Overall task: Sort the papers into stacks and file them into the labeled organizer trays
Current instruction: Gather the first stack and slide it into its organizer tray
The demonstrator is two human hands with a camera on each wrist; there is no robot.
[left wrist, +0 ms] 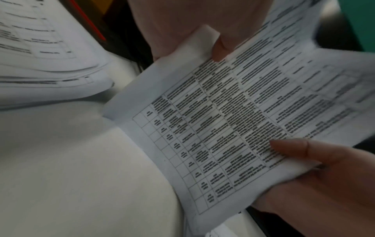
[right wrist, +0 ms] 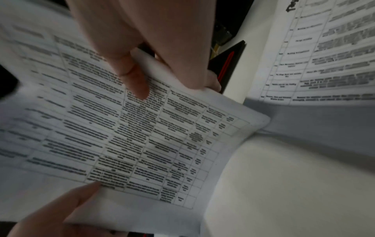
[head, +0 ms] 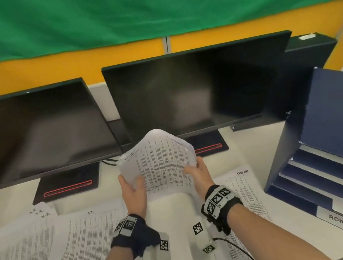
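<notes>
A curled bundle of printed table sheets (head: 161,158) is raised above the desk, in front of the middle monitor. My left hand (head: 133,187) grips its left edge and my right hand (head: 195,171) grips its right edge. In the left wrist view my left thumb (left wrist: 220,49) lies on top of the sheets (left wrist: 233,121), with the other fingers hidden beneath. In the right wrist view my right hand (right wrist: 172,75) pinches the bundle (right wrist: 131,136), thumb on the print. The blue organizer (head: 297,146) stands at the right, its trays labeled ADMIN (head: 340,220), I.T and H.R.
Sorted stacks lie on the desk: one marked H.R. (head: 22,252) at the left, one marked I.T. (head: 88,238) beside it, another (head: 243,197) at the right near the organizer. Two dark monitors (head: 33,132) (head: 193,91) stand behind on stands.
</notes>
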